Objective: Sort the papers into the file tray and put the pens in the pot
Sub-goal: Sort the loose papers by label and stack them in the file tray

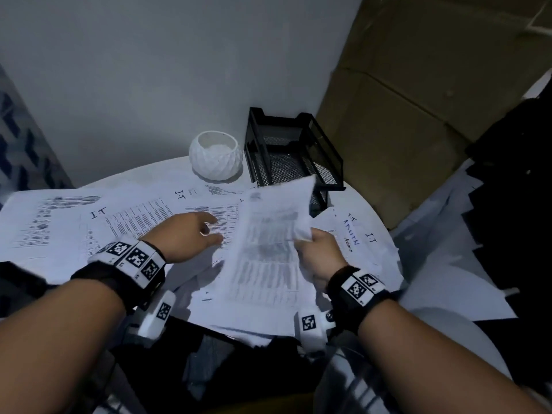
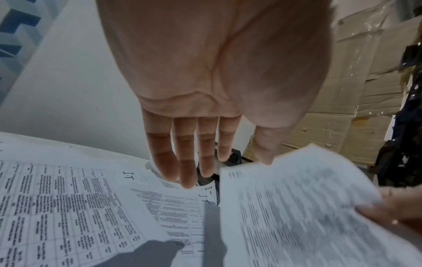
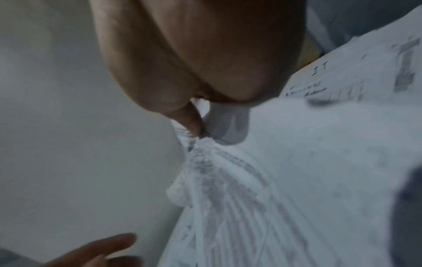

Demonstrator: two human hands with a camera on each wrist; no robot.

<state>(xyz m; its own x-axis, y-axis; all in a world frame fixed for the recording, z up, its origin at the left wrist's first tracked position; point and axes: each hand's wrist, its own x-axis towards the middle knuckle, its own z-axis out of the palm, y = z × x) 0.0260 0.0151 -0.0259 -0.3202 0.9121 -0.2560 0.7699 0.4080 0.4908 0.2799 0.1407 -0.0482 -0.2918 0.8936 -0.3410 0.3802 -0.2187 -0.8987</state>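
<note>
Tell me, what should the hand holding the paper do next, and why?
Probably carry it forward to the black mesh file tray. The right hand already pinches a lifted printed sheet by its edge, clear of the other papers spread on the table. The tray stands just beyond the sheet, and no paper shows in it. The left hand is open over the pile.

— What's behind the table (image 1: 363, 204)?
— I see a plain white wall (image 1: 149, 70) — dim light. Flattened brown cardboard (image 1: 418, 85) leans at right, dark clutter (image 1: 513, 174) beside it.
</note>
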